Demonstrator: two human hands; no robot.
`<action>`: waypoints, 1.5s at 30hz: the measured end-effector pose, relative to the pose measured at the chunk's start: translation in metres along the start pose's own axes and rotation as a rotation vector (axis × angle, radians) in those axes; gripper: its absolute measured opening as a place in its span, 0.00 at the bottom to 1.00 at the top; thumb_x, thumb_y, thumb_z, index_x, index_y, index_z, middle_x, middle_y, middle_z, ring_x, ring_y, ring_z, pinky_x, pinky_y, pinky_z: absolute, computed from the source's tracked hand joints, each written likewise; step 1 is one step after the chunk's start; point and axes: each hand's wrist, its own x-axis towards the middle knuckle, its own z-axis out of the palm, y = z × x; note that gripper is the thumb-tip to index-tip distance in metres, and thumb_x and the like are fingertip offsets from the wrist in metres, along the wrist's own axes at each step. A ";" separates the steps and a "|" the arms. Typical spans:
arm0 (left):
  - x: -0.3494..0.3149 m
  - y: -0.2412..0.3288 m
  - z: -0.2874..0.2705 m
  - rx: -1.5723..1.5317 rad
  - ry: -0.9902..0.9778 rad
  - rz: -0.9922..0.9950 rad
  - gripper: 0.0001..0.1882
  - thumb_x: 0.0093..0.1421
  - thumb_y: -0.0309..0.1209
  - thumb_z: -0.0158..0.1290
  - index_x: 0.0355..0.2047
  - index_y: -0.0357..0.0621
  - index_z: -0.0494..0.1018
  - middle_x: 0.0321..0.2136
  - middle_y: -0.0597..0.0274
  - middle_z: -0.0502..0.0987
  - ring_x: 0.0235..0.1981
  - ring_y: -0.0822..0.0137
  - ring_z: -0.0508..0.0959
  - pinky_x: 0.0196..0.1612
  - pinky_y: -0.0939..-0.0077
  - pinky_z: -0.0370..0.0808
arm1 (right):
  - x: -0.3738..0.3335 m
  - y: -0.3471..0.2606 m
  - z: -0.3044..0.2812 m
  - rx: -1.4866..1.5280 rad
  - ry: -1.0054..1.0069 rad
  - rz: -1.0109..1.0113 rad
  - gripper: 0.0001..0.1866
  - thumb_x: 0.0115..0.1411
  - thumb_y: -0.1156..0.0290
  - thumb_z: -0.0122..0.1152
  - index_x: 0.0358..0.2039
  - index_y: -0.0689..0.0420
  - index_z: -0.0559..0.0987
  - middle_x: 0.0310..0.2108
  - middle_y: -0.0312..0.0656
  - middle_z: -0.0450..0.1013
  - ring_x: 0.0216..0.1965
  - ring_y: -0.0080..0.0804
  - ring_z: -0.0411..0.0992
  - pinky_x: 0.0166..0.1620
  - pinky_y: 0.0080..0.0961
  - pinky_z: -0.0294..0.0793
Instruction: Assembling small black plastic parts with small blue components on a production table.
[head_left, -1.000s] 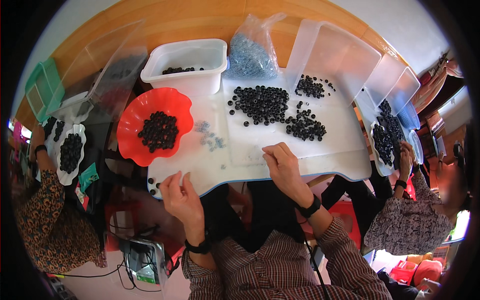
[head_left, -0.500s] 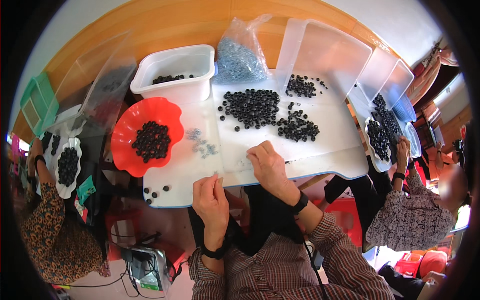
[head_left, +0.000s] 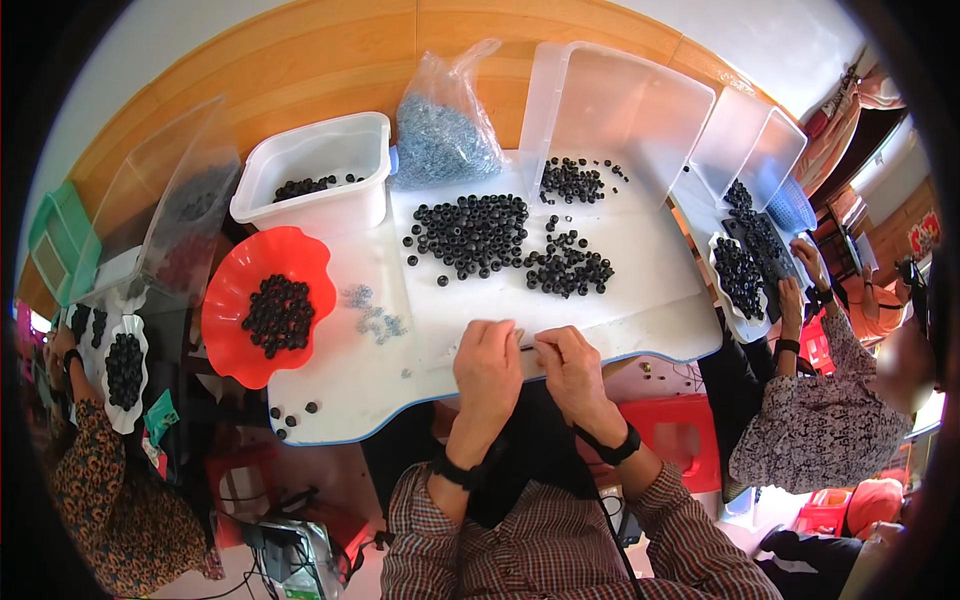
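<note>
My left hand (head_left: 488, 368) and my right hand (head_left: 574, 372) are close together over the table's front edge, fingertips pinched and facing each other. Something tiny shows at the fingertips, too small to name. Beyond them, round black beads (head_left: 470, 232) lie in a wide heap on the white tabletop (head_left: 440, 350). A second heap of smaller black pieces (head_left: 568, 268) sits to its right. Small clear-bluish pieces (head_left: 378, 322) are scattered left of my hands. Farther left, a red scalloped bowl (head_left: 222, 318) holds black beads (head_left: 278, 316).
At the back stand a white tub (head_left: 310, 208) with black pieces, a plastic bag (head_left: 447, 140) of bluish bits and a clear bin (head_left: 625, 120) tipped on its side. Loose beads (head_left: 311, 407) lie near the left front corner. Co-workers (head_left: 825, 420) sit on both sides.
My left hand has moved right and slightly up, close to my right hand. The right hand has come down and a little right, near the table edge. The view has shifted slightly.
</note>
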 end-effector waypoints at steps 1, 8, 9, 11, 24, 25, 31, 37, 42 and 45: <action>0.006 0.000 0.008 0.002 0.000 0.001 0.06 0.56 0.23 0.54 0.35 0.39 0.75 0.30 0.54 0.73 0.32 0.53 0.75 0.34 0.63 0.73 | -0.001 0.002 -0.003 0.028 0.004 0.025 0.04 0.57 0.79 0.59 0.33 0.62 0.75 0.28 0.47 0.72 0.24 0.41 0.73 0.28 0.32 0.72; 0.047 -0.009 0.052 0.220 -0.092 0.081 0.06 0.56 0.25 0.53 0.35 0.42 0.75 0.32 0.57 0.71 0.36 0.54 0.74 0.36 0.62 0.74 | -0.004 0.010 -0.022 0.019 0.044 0.071 0.03 0.56 0.81 0.59 0.31 0.63 0.75 0.27 0.47 0.72 0.24 0.37 0.73 0.27 0.30 0.71; 0.050 -0.010 0.056 0.218 -0.097 0.084 0.06 0.56 0.25 0.53 0.35 0.42 0.75 0.32 0.57 0.71 0.36 0.54 0.74 0.36 0.62 0.74 | -0.005 0.013 -0.024 0.007 0.045 0.066 0.03 0.56 0.81 0.60 0.32 0.63 0.75 0.27 0.47 0.72 0.24 0.38 0.73 0.27 0.30 0.71; 0.054 -0.009 0.060 0.286 -0.155 0.064 0.05 0.55 0.26 0.54 0.33 0.41 0.73 0.31 0.57 0.70 0.36 0.54 0.75 0.34 0.61 0.74 | -0.006 0.016 -0.027 -0.005 0.048 0.063 0.03 0.56 0.81 0.60 0.32 0.63 0.75 0.27 0.47 0.72 0.24 0.38 0.73 0.27 0.30 0.71; 0.057 -0.024 0.065 0.314 -0.060 0.103 0.09 0.50 0.20 0.56 0.32 0.42 0.72 0.30 0.57 0.72 0.34 0.51 0.76 0.33 0.61 0.76 | -0.012 0.013 -0.032 0.016 0.066 0.076 0.04 0.54 0.81 0.62 0.30 0.63 0.75 0.28 0.46 0.74 0.25 0.36 0.75 0.28 0.27 0.72; 0.054 -0.025 0.059 0.159 -0.069 0.082 0.09 0.52 0.20 0.55 0.35 0.40 0.73 0.31 0.57 0.74 0.33 0.54 0.77 0.33 0.64 0.76 | -0.013 0.012 -0.033 0.034 0.068 0.095 0.04 0.54 0.81 0.62 0.30 0.63 0.75 0.28 0.46 0.74 0.25 0.34 0.75 0.28 0.26 0.72; 0.028 -0.006 0.008 -0.840 -0.335 -0.578 0.12 0.63 0.23 0.52 0.45 0.28 0.74 0.39 0.53 0.78 0.37 0.69 0.81 0.42 0.75 0.80 | -0.013 0.000 -0.040 0.153 0.046 0.214 0.03 0.56 0.79 0.63 0.31 0.62 0.77 0.28 0.39 0.74 0.24 0.22 0.74 0.28 0.19 0.72; -0.006 -0.006 -0.022 -1.325 -0.283 -0.679 0.13 0.64 0.20 0.48 0.48 0.29 0.72 0.43 0.49 0.77 0.40 0.63 0.80 0.46 0.71 0.80 | -0.008 -0.027 -0.035 0.324 -0.039 0.179 0.05 0.57 0.80 0.61 0.36 0.62 0.79 0.29 0.38 0.74 0.26 0.20 0.73 0.30 0.17 0.72; -0.026 -0.010 -0.034 -1.430 -0.245 -0.658 0.14 0.65 0.21 0.48 0.50 0.30 0.71 0.44 0.48 0.77 0.40 0.64 0.80 0.46 0.73 0.80 | -0.006 -0.050 -0.031 0.375 -0.123 0.139 0.06 0.59 0.82 0.58 0.37 0.62 0.79 0.31 0.38 0.74 0.28 0.20 0.73 0.30 0.16 0.72; -0.035 -0.010 -0.041 -1.474 -0.223 -0.660 0.14 0.65 0.22 0.48 0.50 0.30 0.71 0.44 0.48 0.76 0.39 0.66 0.80 0.44 0.76 0.81 | -0.008 -0.058 -0.026 0.433 -0.160 0.150 0.06 0.60 0.82 0.58 0.37 0.62 0.78 0.31 0.36 0.74 0.29 0.18 0.72 0.31 0.15 0.71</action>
